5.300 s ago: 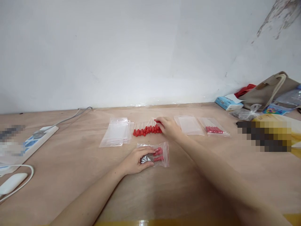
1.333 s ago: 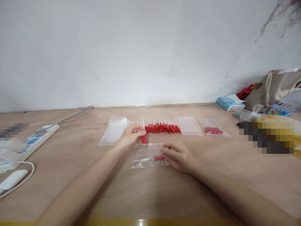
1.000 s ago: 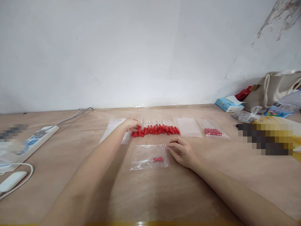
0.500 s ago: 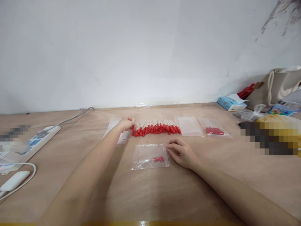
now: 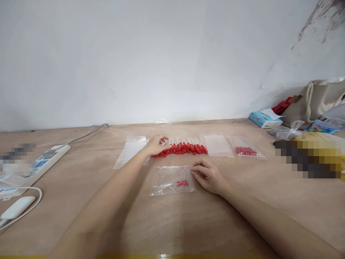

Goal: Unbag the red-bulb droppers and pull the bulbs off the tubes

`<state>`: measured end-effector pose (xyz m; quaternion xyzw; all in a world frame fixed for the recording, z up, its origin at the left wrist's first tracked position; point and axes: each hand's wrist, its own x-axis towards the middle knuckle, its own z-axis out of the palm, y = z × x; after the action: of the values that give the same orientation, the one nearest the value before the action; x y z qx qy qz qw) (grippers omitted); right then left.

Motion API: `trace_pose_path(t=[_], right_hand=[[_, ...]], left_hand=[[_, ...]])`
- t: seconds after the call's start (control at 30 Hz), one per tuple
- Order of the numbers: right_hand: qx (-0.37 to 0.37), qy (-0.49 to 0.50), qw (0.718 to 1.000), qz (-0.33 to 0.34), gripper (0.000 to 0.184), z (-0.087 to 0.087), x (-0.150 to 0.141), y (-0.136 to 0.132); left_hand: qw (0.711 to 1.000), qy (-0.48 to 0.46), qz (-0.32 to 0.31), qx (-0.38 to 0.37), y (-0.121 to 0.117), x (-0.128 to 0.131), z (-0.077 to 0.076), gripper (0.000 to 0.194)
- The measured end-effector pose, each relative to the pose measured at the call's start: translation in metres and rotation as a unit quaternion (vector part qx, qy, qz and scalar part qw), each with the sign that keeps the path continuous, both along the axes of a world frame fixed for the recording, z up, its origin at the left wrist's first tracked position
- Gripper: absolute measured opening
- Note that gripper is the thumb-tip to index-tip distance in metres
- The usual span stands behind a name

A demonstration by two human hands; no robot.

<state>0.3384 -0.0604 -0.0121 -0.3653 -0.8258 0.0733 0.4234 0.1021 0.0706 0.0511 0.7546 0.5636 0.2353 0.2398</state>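
Observation:
A row of red-tipped white sticks (image 5: 188, 146) lies side by side on the table, the red ends toward me. My left hand (image 5: 158, 145) is over the left part of this row and hides some sticks. Its thumb and fingers are apart, and no held stick shows. Nearer to me lies a clear zip bag (image 5: 164, 176) with red-tipped sticks (image 5: 182, 182) inside, how many I cannot tell. At the bag's right, zip-side edge, my right hand (image 5: 206, 175) pinches the plastic between thumb and fingers.
Left of the row lie clear bags (image 5: 128, 153); right of it are another flat bag (image 5: 219, 145) and a bag with several red-tipped sticks (image 5: 245, 150). A power strip (image 5: 51, 162) stands left. A blue tissue box (image 5: 264, 118) and cloth bag (image 5: 299, 104) stand right.
My left hand has moved right from the left end of the row, over the sticks, uncovering the bags on the left. My right hand and the zip bag have stayed put.

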Motion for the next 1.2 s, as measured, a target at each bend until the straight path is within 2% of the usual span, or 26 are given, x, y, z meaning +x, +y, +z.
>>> trace_pose_path(t=[0.1, 0.13, 0.2, 0.33, 0.47, 0.6, 0.77, 0.97, 1.07, 1.2], right_hand=[[-0.003, -0.002, 1.000, 0.004, 0.016, 0.002, 0.000, -0.001], [-0.005, -0.003, 1.000, 0.005, 0.016, 0.002, 0.000, -0.001], [-0.005, -0.003, 1.000, 0.006, 0.015, 0.002, -0.001, -0.001], [-0.002, -0.003, 1.000, 0.007, 0.016, 0.001, 0.000, -0.001], [-0.005, -0.005, 1.000, 0.008, 0.017, 0.000, 0.000, -0.001], [-0.003, -0.007, 1.000, 0.007, 0.018, 0.001, 0.000, -0.002], [0.002, 0.000, 1.000, 0.004, 0.018, -0.001, 0.000, -0.001], [0.010, -0.001, 1.000, 0.006, 0.018, -0.002, 0.001, 0.000], [0.013, 0.003, 1.000, 0.006, 0.017, -0.001, 0.001, -0.001], [0.004, 0.001, 1.000, 0.000, 0.016, -0.001, 0.000, -0.001]], left_hand=[[0.986, 0.046, -0.138, 0.082, -0.005, 0.013, -0.003, 0.049], [0.978, 0.064, -0.169, 0.108, -0.006, 0.016, -0.004, 0.046], [0.969, 0.080, -0.190, 0.137, -0.005, 0.019, -0.007, 0.035], [0.970, 0.067, -0.176, 0.154, -0.003, 0.020, -0.012, 0.020], [0.975, 0.036, -0.116, 0.188, -0.005, 0.011, -0.010, 0.025], [0.974, -0.001, -0.064, 0.219, -0.012, -0.011, -0.007, 0.024], [0.977, -0.019, -0.057, 0.205, -0.021, -0.033, -0.017, 0.022], [0.980, -0.022, -0.064, 0.185, -0.028, -0.029, -0.029, 0.026], [0.979, -0.026, -0.043, 0.196, -0.030, -0.031, -0.032, 0.033], [0.976, -0.032, -0.049, 0.210, -0.031, -0.037, -0.035, 0.038]])
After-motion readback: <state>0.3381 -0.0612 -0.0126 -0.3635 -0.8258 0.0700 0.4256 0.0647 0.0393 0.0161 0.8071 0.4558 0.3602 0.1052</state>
